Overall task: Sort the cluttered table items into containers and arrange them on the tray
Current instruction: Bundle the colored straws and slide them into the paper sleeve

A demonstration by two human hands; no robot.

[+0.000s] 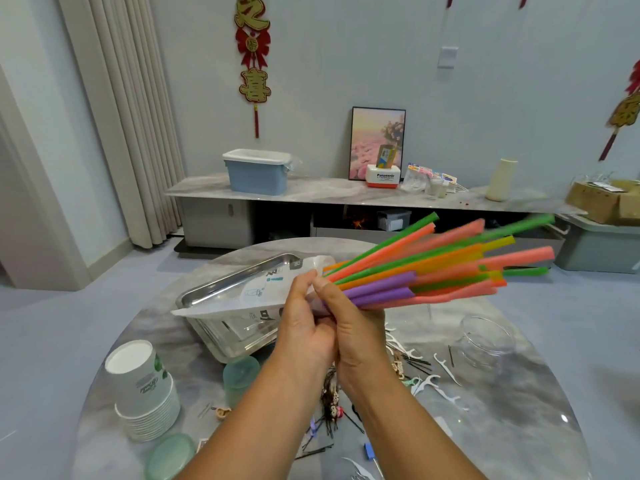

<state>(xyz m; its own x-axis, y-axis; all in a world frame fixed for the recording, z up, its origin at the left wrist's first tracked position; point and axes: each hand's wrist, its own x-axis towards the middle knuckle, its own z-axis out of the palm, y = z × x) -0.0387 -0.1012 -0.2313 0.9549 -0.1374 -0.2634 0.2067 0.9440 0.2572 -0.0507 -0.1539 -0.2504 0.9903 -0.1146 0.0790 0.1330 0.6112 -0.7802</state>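
Bundle of coloured straws (429,268) fans up and right above round table (519,393), lower ends gripped in right hand (353,327). Left hand (304,320) pinches white plastic bag (249,292) over steel tray (221,289). Clear jar (485,337) near (floss picks scattered beside). Risk: loose grip lets straws splay, spill onto clutter.
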